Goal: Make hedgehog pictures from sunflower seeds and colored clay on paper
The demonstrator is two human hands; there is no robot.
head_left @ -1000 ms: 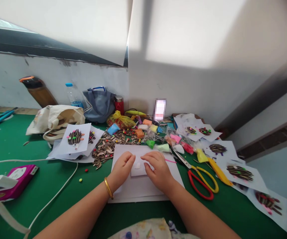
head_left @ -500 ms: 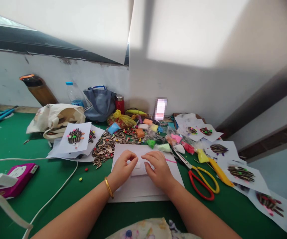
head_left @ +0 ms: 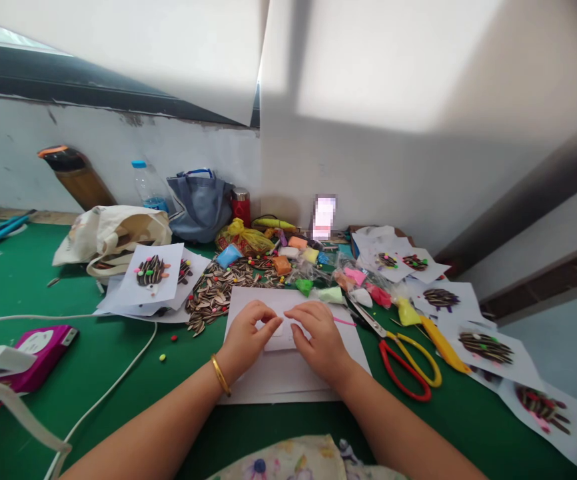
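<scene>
Arching over smooth paper (head_left: 288, 383), right fingers (head_left: 308, 312) spread; whether left fingers (head_left: 269, 328) pinch is unclear.

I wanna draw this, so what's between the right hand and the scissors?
In the head view, a thin pink strip lies between the right hand and scissors, mostly over white paper.

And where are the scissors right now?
In the head view, the scissors lie on the green table to the right of the right hand, between the large white sheet and the yellow tool.
</scene>
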